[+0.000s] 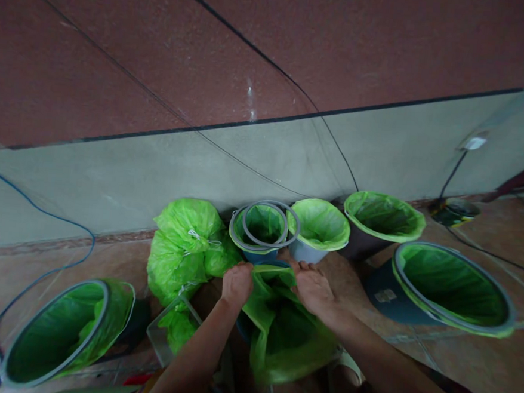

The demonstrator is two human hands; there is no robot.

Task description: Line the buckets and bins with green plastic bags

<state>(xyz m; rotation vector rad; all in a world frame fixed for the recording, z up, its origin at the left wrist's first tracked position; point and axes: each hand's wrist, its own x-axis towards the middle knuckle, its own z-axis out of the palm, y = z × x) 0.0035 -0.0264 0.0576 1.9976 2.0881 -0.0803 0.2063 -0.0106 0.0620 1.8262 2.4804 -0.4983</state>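
A loose green plastic bag (pixel 283 336) hangs open in front of me over a dark bin whose rim barely shows. My left hand (pixel 237 283) is closed in a fist on the bag's upper left edge. My right hand (pixel 313 288) grips the bag's upper right edge, fingers bent over it. Both hands sit just in front of a small blue bin (pixel 260 227) lined in green, with two loose grey rings (pixel 282 225) lying on its top.
Tied full green bags (pixel 182 245) lie left of my hands. Green-lined bins stand around: a large one at lower left (pixel 61 332), a pale one (pixel 320 227), a dark one (pixel 383 220), a big grey-rimmed one at right (pixel 455 288). Cables run along the wall (pixel 156 171).
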